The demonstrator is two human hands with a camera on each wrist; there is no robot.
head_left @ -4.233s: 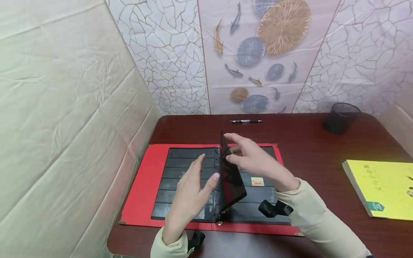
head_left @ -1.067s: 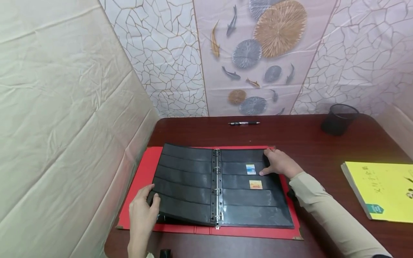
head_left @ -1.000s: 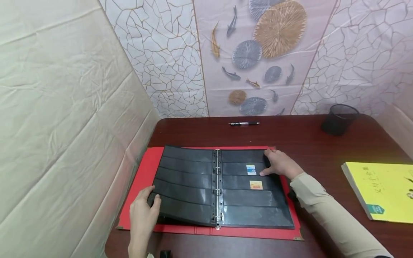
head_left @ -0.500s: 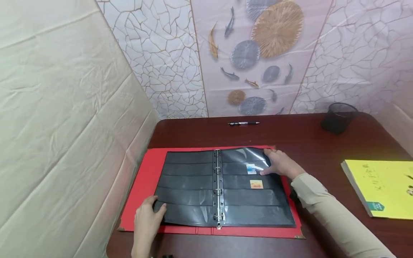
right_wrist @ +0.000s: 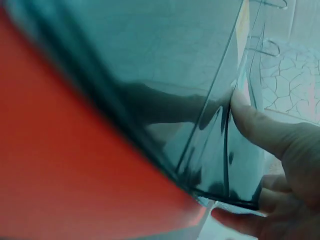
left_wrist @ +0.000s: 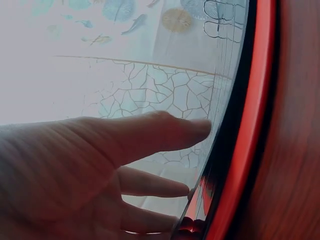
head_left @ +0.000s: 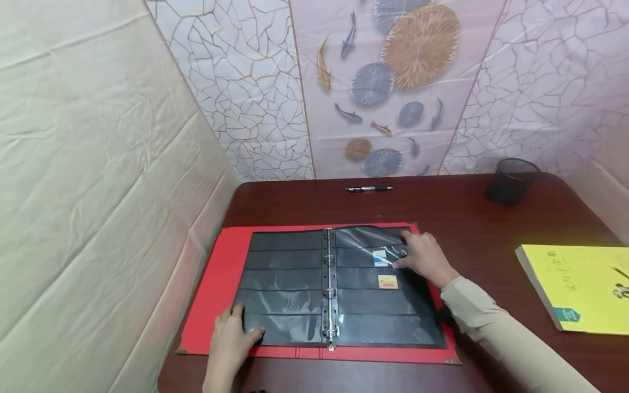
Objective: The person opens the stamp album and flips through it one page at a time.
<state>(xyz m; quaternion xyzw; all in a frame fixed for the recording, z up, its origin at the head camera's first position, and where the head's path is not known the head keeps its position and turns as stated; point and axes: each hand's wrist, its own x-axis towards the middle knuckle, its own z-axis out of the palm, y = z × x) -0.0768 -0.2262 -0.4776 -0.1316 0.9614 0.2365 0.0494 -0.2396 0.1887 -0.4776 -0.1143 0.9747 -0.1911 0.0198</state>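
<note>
Dark reddish table (head_left: 452, 218) before a fish-patterned back wall (head_left: 339, 150).

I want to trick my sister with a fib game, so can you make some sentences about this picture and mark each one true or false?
1. The red ring binder lies open on the table. True.
2. The left hand holds the pen. False: the pen lies on the table, and the left hand is at the lower-left corner of the left page.
3. The right hand touches the right page. True.
4. Both stamps are on the left page. False: the blue-and-white stamp and the orange stamp are on the right page.
5. The yellow book lies right of the binder. True.
</note>
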